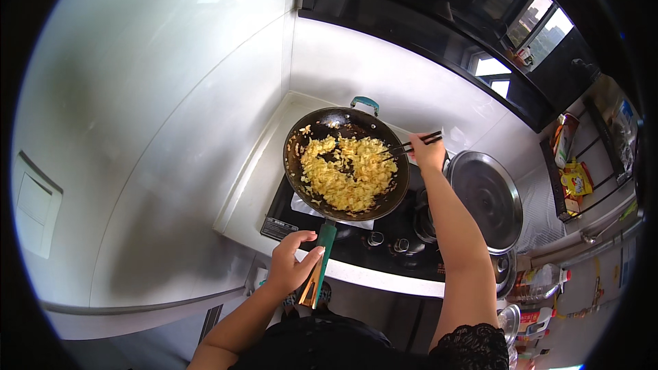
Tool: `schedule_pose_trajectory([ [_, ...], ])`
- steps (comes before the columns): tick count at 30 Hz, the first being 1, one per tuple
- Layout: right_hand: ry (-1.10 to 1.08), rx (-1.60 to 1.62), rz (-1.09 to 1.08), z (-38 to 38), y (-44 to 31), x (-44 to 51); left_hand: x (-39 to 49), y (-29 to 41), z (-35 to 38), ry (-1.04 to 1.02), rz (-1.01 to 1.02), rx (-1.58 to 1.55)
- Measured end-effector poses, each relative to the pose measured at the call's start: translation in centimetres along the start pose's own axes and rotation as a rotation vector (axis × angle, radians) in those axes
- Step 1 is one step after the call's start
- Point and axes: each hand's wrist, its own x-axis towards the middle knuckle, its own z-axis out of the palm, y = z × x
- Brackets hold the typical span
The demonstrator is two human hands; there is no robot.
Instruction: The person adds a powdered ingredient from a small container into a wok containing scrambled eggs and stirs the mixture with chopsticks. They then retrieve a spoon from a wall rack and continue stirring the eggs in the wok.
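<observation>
A dark wok point(398, 185) sits on the left side of a black gas stove point(349, 244), holding a loose layer of yellow scrambled egg point(329, 177). Its green handle point(326, 236) points toward me. My left hand point(292, 263) is just left of that handle, thumb and fingers apart, with the thumb tip at the handle's edge; whether it touches I cannot tell. Above the wok's right rim, my right hand point(427, 153) grips a pair of black chopsticks point(401, 149), their tips down in the egg.
A large round dark lid or pan point(486, 200) occupies the stove's right side, close to my right forearm. Two stove knobs point(376, 238) face me. Bottles point(540, 282) stand at the right, below a wall rack point(552, 185) of packets. A black range hood point(411, 41) overhangs the back.
</observation>
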Motion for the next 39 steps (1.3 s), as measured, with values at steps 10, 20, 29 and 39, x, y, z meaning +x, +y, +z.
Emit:
schedule_pose_trajectory([
  [10,-0.490,0.531,0.204,6.1,-2.3,-8.6,0.8,0.1,1.3,-0.055,0.029,-0.023],
  [20,-0.353,0.108,0.031,0.7,-2.4,-5.9,0.8,0.3,1.6,-0.045,0.037,-0.017],
  [29,-0.526,0.049,0.241,-5.1,-3.8,-6.3,0.9,0.5,1.2,-0.033,0.035,-0.021],
  [39,-0.801,0.147,0.107,-4.1,-5.6,-8.9,0.6,0.5,1.1,-0.028,0.012,-0.028],
])
